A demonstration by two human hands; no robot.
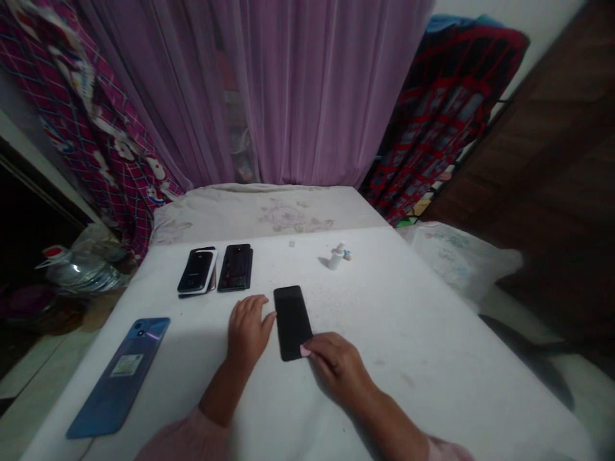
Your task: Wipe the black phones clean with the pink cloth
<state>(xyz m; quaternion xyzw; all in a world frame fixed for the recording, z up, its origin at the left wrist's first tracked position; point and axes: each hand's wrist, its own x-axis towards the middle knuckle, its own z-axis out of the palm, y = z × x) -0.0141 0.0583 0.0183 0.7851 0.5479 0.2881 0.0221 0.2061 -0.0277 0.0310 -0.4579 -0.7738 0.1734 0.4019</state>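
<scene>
A black smartphone point(292, 320) lies on the white-covered table, its dark screen facing up. Along its left edge rests my left hand point(248, 328), fingers apart and holding nothing, with the thumb tip at the phone's side. My right hand point(339, 365) is closed in a pinch on a small pink piece point(305, 351), held against the phone's lower right corner. What the pink piece is made of cannot be made out. The right hand's lower fingers are curled and partly hidden.
Two phone stacks, one topped by a Samsung-style phone point(198, 272), the other by a dark phone point(235, 267), lie back left. A blue phone point(120, 378) lies front left. Behind the work stand a small white bottle point(335, 258) and a tiny pale square point(291, 244).
</scene>
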